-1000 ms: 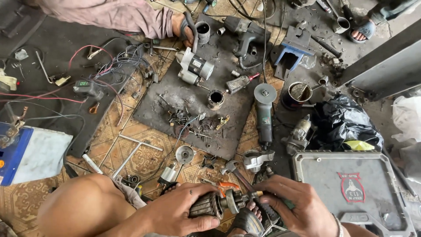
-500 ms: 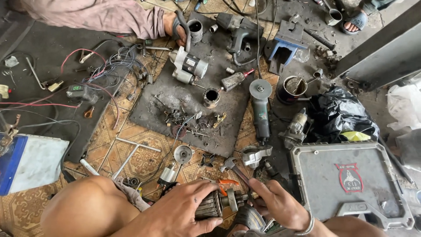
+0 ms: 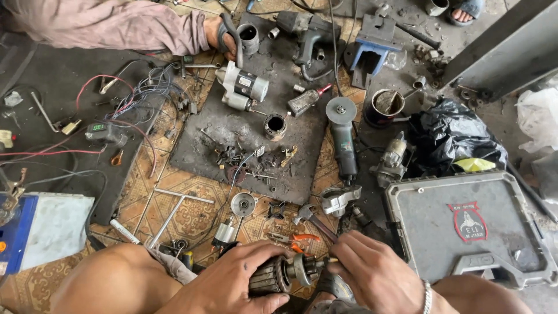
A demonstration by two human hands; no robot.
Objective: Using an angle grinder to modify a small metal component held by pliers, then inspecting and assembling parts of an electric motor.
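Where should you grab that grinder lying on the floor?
Probably by the long dark body of the grinder, coming down from above. It lies flat with its round disc end pointing away, so the slim body fits a hand and keeps fingers off the disc.

Armature: dull greasy metal. Case: matt grey plastic.

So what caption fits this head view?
Left hand grips a motor armature; right hand works its shaft end above scattered parts.

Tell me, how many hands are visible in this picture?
3. The person's left hand grips an armature; the right hand works at its shaft end. Another person's hand rests at the top, beside a metal cylinder. Others may be out of frame.
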